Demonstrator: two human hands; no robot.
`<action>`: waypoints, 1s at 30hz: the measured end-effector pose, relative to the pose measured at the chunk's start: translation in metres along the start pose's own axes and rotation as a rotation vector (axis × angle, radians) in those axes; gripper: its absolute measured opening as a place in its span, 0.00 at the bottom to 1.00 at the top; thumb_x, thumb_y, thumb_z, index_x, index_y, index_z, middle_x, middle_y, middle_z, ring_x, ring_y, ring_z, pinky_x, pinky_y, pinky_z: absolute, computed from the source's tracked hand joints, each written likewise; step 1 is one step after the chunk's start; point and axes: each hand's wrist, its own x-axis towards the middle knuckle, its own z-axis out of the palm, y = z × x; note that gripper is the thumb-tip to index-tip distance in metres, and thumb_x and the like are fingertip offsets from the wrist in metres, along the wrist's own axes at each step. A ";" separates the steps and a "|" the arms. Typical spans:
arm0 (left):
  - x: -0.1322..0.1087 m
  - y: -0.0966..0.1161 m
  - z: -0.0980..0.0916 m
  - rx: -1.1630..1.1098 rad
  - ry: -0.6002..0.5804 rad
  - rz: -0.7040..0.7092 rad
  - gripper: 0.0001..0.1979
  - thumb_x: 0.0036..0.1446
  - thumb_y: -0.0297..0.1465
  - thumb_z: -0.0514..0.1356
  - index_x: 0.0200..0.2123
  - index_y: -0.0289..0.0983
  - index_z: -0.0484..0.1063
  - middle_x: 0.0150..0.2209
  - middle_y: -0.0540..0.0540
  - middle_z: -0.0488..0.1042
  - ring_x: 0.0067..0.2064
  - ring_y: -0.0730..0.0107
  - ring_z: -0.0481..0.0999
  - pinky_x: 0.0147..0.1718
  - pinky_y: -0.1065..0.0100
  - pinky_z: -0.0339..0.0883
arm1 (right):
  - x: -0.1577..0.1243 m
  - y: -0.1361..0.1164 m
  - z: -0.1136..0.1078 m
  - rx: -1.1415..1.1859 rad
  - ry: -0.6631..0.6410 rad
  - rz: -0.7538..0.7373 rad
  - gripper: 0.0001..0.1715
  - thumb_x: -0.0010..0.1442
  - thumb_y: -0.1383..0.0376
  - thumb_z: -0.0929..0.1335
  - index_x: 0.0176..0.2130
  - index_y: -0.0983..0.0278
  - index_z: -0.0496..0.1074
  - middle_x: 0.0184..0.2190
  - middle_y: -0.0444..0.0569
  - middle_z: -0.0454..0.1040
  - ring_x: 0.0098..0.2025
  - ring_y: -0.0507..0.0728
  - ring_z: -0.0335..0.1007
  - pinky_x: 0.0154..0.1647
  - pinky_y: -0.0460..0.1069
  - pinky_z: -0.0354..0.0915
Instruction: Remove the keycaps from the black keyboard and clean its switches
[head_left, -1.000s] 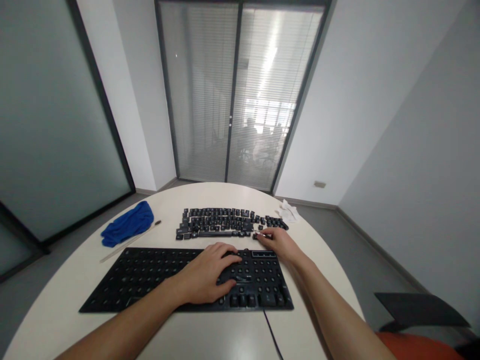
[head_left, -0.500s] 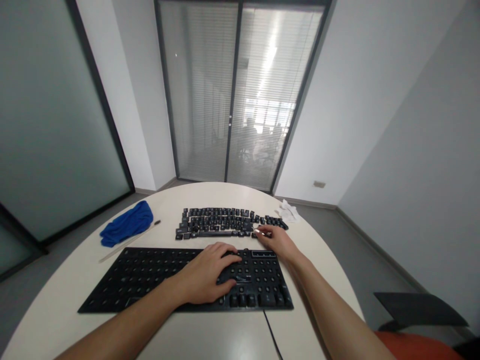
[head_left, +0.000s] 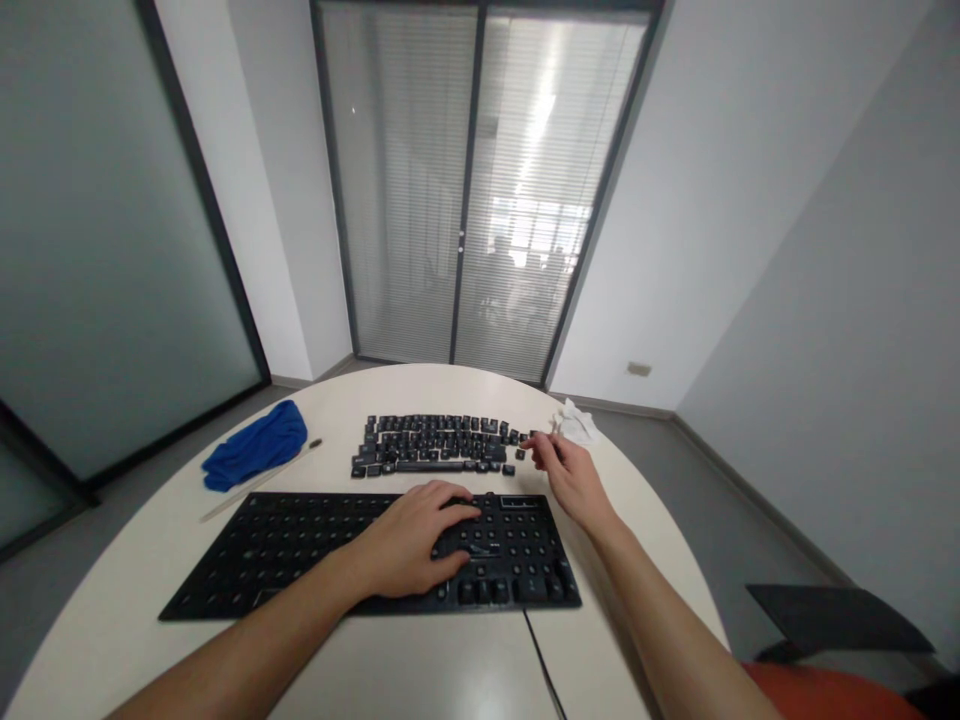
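Note:
A black keyboard (head_left: 300, 541), most of its keycaps off, lies across the near part of the table. On its right half rests my left hand (head_left: 422, 537), palm down with the fingers apart, holding nothing. Several keycaps sit on the keyboard's near right edge. Beyond it, loose black keycaps (head_left: 431, 440) are laid out in rows. My right hand (head_left: 568, 480) hovers at the right end of these rows, thumb and fingers drawn together in a pinch. Whatever is between those fingertips is too small or hidden to make out.
A blue cloth (head_left: 259, 445) lies on the left of the round white table (head_left: 435, 665), beside a thin brush (head_left: 262, 482). Crumpled white tissue (head_left: 576, 424) is at the back right. A black cable (head_left: 544, 665) runs off the near edge. A chair (head_left: 836, 620) stands at right.
My right hand has moved a little right and away from me, along the loose keycaps. The keyboard has shifted slightly, with my left hand still on it.

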 end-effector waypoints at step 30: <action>0.005 -0.020 0.003 -0.165 0.069 -0.079 0.14 0.67 0.28 0.52 0.52 0.43 0.71 0.54 0.47 0.74 0.55 0.65 0.70 0.58 0.60 0.61 | -0.042 -0.058 0.036 0.282 -0.530 -0.031 0.14 0.65 0.56 0.67 0.31 0.63 0.67 0.22 0.40 0.69 0.23 0.50 0.70 0.26 0.43 0.64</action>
